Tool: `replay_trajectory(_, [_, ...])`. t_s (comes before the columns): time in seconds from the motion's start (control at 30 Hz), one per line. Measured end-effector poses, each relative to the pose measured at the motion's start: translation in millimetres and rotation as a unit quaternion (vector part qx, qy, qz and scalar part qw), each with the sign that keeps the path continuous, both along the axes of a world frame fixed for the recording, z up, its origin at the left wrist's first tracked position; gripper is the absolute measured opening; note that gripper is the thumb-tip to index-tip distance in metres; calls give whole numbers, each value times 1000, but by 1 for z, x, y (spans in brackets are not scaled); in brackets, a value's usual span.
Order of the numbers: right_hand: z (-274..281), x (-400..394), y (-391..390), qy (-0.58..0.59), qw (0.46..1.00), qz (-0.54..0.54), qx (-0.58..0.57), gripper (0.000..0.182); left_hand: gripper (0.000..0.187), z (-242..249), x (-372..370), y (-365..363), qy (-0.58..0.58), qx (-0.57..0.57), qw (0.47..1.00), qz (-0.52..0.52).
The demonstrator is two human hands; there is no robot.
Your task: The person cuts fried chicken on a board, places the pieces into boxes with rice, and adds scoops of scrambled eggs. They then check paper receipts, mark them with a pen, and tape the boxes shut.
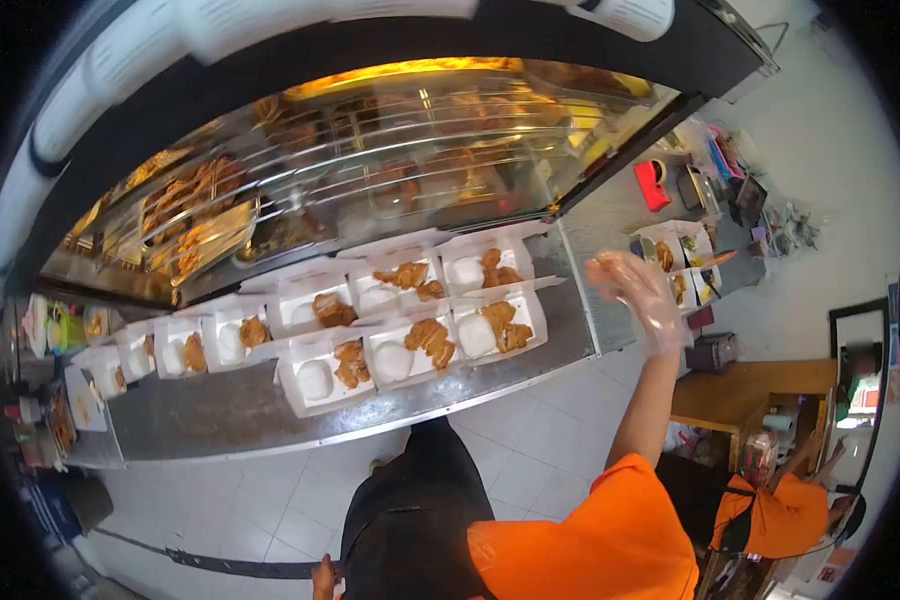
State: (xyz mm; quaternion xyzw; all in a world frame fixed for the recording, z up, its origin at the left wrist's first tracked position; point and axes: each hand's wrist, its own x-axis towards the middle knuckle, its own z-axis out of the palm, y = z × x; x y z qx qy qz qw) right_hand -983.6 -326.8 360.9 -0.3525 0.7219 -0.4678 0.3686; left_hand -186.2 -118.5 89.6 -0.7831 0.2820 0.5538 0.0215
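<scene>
My right hand [638,295], in a clear plastic glove, is raised at the right end of the metal counter [210,405]. Its fingers stretch out to the left, slightly blurred, and I see nothing in them. Low at the bottom edge is my left hand [325,577], partly cut off beside my black apron; its fingers are too hidden to read. Open white boxes stand in rows on the counter. A front box [298,402] holds a white rice mound [314,380] and fried chicken [351,365]. Several others hold rice and chicken too.
Behind the boxes stands a glass display case [390,180] with fried food inside. More filled boxes [688,240] and a red object [652,186] lie on the right-hand counter. A person in an orange shirt [785,515] is at far right, near a wooden cabinet [760,385].
</scene>
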Motion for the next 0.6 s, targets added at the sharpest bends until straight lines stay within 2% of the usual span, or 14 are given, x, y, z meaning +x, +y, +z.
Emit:
replay_trajectory(0.07, [-64, -1, 54, -182, 973, -125, -70, 43, 57, 0, -5, 8, 1, -29, 999, 45])
replay_trajectory(0.1, [-104, 11, 77, -290, 918, -252, -98, 43, 56, -11, 1, 19, 11, -51, 994, 96])
replay_trajectory(0.13, [-210, -20, 145, 61, 982, -149, 95, 38, 56, -9, 6, 29, 8, -52, 992, 114])
replay_trajectory(0.17, [-310, -47, 210, 408, 861, -77, 293, 35, 56, -10, 8, 38, 24, -41, 992, 117])
replay_trajectory(0.2, [-340, -31, 263, 429, 859, 30, 278, 44, 56, -11, 12, 49, 38, -31, 991, 123])
replay_trajectory(0.23, [-325, 11, 257, 251, 854, 11, 456, 56, 53, -8, 23, 63, 19, -29, 996, 80])
replay_trajectory(0.27, [-397, 6, 293, 157, 835, 79, 521, 54, 52, -10, 35, 83, 29, -26, 993, 115])
replay_trajectory(0.3, [-388, 42, 284, 167, 838, 97, 511, 54, 51, -29, 50, 106, 44, -28, 988, 148])
replay_trajectory(0.37, [-358, 136, 279, 326, 616, 402, 594, 52, 50, -65, 98, 162, 39, -70, 988, 130])
replay_trajectory(0.43, [-376, 204, 284, 419, 531, 482, 557, 43, 50, -80, 145, 195, 32, -106, 988, 108])
replay_trajectory(0.47, [-407, 217, 294, 432, 524, 488, 548, 43, 49, -83, 163, 199, -6, -202, 979, -4])
replay_trajectory(0.53, [-465, 234, 292, 472, 488, 577, 454, 42, 49, -86, 199, 194, -69, -209, 975, 11])
replay_trajectory(0.57, [-451, 262, 259, 487, 481, 580, 441, 42, 48, -93, 216, 185, -84, -126, 979, 140])
replay_trajectory(0.6, [-428, 303, 223, 475, 486, 584, 445, 41, 49, -111, 236, 176, -95, -130, 975, 150])
